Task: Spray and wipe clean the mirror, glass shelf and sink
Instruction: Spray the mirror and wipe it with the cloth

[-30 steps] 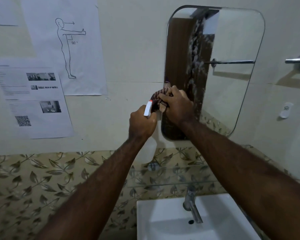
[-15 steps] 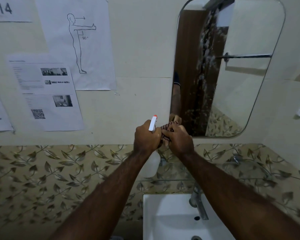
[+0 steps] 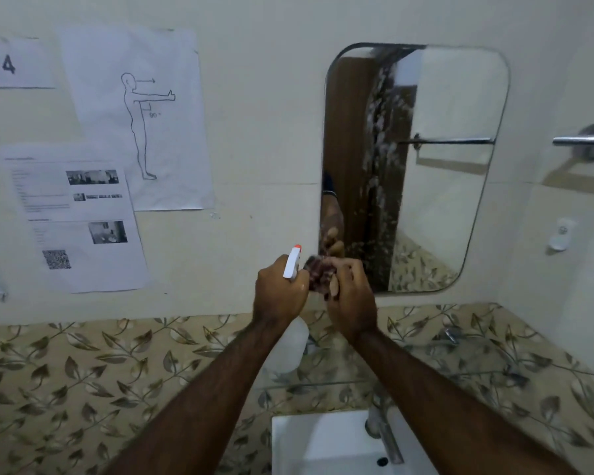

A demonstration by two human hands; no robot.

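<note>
My left hand (image 3: 279,290) grips a white spray bottle (image 3: 290,344) whose red-tipped nozzle sticks up above my fist. Right beside it, my right hand (image 3: 352,299) clutches a bunched dark reddish cloth (image 3: 318,275), just below the mirror's lower left corner. The rounded mirror (image 3: 453,186) hangs on the wall above, with a streak of spray droplets down its middle. Below my forearms runs the glass shelf (image 3: 460,371), partly hidden by my arms. The white sink (image 3: 309,447) sits at the bottom.
A chrome tap (image 3: 386,440) rises at the sink's back edge. Printed paper sheets (image 3: 83,214) are stuck to the wall on the left. A metal towel bar (image 3: 583,140) and a small white hook (image 3: 559,234) are on the right wall. Leaf-patterned tiles (image 3: 83,371) run below.
My right hand with the cloth came down from the mirror's lower left area to just below its corner, close against my left hand. The view shifted.
</note>
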